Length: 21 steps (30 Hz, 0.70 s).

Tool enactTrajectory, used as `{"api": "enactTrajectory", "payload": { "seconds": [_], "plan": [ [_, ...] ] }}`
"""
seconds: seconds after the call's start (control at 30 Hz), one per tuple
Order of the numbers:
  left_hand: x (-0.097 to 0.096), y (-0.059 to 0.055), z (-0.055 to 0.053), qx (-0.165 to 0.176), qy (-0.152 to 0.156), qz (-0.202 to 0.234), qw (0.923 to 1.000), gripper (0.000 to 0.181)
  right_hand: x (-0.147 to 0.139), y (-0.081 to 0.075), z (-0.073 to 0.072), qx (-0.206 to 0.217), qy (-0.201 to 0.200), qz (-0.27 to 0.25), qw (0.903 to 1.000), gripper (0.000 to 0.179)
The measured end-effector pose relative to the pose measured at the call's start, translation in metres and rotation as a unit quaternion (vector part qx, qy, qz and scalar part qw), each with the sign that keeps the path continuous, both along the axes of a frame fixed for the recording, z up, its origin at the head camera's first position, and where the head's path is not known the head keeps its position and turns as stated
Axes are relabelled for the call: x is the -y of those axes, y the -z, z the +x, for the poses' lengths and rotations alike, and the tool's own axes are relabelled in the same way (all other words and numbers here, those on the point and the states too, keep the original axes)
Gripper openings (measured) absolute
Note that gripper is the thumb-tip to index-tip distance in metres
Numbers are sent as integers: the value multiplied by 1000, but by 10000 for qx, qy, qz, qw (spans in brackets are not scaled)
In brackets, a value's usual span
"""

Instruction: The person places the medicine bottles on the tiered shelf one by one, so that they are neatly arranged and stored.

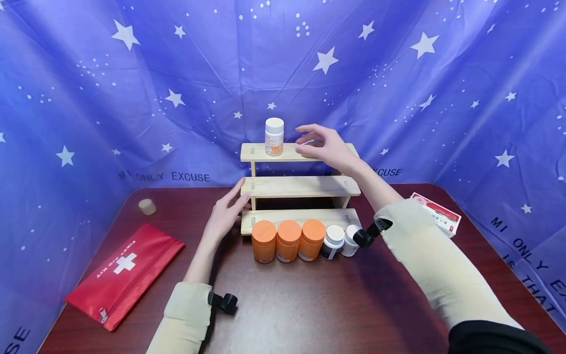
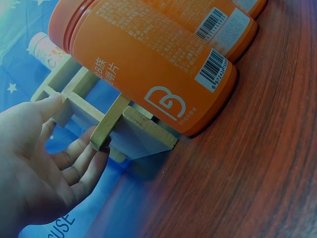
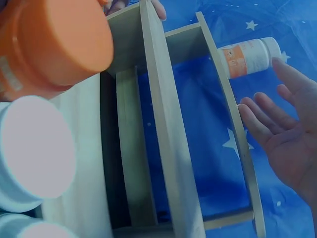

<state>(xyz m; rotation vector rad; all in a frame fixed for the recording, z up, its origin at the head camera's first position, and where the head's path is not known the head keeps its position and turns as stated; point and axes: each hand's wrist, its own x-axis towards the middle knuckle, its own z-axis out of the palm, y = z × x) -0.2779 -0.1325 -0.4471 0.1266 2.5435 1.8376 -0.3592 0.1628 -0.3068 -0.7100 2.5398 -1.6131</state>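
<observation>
A white bottle (image 1: pixel 274 133) with an orange-and-white label stands upright near the left end of the top step of a three-step wooden rack (image 1: pixel 300 186). My right hand (image 1: pixel 329 147) hovers just right of it over that step, apart from the bottle, its fingers loosely bent around nothing. At the rack's left side my left hand (image 1: pixel 223 214) reaches up, with fingertips right at the ends of the boards. In the left wrist view the fingers (image 2: pixel 81 171) look relaxed beside the wood, and an orange bottle (image 2: pixel 153 69) covers part of the rack.
Before the lowest step stand several orange-capped bottles (image 1: pixel 288 241), a dark bottle with a white cap (image 1: pixel 332 242) and a white bottle (image 1: pixel 351 241). A red first aid pouch (image 1: pixel 126 275) and a beige roll (image 1: pixel 147 207) lie left; a red-and-white box (image 1: pixel 438 214) lies right.
</observation>
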Motion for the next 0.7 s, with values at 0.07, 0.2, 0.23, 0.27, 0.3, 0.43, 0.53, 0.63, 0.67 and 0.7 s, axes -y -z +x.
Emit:
{"api": "enactTrajectory", "payload": {
  "seconds": [0.07,0.2,0.23,0.27,0.3,0.43,0.53,0.63,0.67,0.7],
  "plan": [
    [0,0,0,-6,4,11,10000,57,-6,2,6,30,13,-188,9998,57],
    [-1,0,-1,-10,13,58,10000,56,-18,7,16,14,72,-531,9986,54],
    [0,0,-1,-10,13,56,10000,56,-21,9,18,1,86,-615,9981,53],
    [0,0,-1,-11,9,54,10000,56,-23,10,21,-17,99,-681,9976,52],
    [0,0,-1,-10,11,43,10000,56,-26,11,23,-41,116,-741,9972,51],
    [0,-1,0,-16,-8,2,10000,56,-33,16,32,-119,129,-1066,9941,49],
    [-1,-2,1,-20,-24,-21,10000,56,-37,20,38,-145,106,-1311,9912,49],
    [0,-2,1,-3,-12,-17,10000,55,-42,24,46,-181,126,-1467,9889,48],
    [0,-3,1,-2,-5,-22,10000,55,-44,26,48,-203,137,-1508,9883,48],
    [0,-3,2,2,1,-13,10000,55,-45,27,51,-219,150,-1551,9875,48]
  ]
}}
